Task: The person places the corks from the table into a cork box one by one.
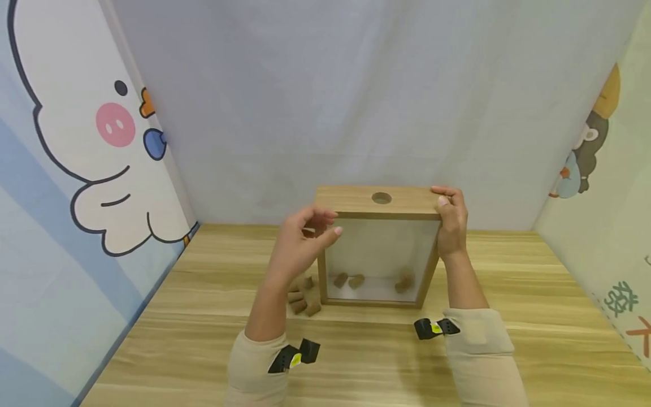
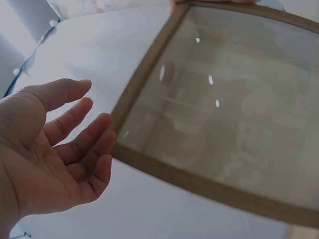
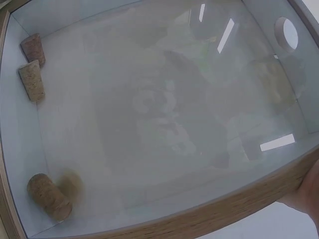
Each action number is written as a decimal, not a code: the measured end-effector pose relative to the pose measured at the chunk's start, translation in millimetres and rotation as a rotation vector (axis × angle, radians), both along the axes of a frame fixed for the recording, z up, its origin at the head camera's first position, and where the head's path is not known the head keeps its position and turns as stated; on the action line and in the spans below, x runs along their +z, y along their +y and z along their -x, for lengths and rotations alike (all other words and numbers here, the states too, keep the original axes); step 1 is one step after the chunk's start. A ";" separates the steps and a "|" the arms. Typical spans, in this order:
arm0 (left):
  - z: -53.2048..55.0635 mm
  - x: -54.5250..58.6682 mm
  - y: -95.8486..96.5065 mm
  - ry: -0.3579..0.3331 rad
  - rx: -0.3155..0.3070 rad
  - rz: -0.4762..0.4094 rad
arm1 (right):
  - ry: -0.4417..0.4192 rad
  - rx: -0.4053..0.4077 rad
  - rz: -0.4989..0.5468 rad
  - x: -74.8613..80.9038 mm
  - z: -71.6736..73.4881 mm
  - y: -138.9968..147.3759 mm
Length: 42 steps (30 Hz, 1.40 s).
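Observation:
A shallow wooden box with a clear front and a round hole in its top stands upright on the table. My right hand grips its upper right corner, thumb over the top edge. Beside the upper left corner is my left hand, fingers loosely bent and holding nothing; the left wrist view shows its fingertips close to the wooden frame. Inside, two corks lie at one end of the bottom. Another cork lies near the opposite corner, with a blurred brown one against it.
Several loose corks lie on the wood-grain table left of the box, partly behind my left forearm. A pale grey curtain hangs behind. Cartoon-printed panels stand at the sides.

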<state>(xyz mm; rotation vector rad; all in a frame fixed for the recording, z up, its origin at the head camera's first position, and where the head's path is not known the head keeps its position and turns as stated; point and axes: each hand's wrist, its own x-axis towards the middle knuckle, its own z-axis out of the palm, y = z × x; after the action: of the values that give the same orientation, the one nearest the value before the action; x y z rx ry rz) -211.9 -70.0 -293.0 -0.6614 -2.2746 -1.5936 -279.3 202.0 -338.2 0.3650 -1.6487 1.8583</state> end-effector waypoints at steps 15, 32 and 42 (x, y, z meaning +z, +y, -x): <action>-0.6 -50.9 -36.5 -0.118 0.011 0.168 | 0.060 0.024 0.018 -1.3 4.1 0.1; 25.6 -109.3 -62.0 -0.157 0.004 0.300 | 0.063 0.030 0.047 -0.5 6.6 0.0; 43.0 -136.2 -74.6 -0.214 -0.004 0.291 | 0.014 0.017 0.006 -1.6 3.7 2.1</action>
<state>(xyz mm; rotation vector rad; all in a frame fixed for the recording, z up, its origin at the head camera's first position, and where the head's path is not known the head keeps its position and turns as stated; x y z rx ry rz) -254.9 -144.6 -429.2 -0.5856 -2.6958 -1.4069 -283.0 204.1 -339.7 0.3891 -1.6355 1.8687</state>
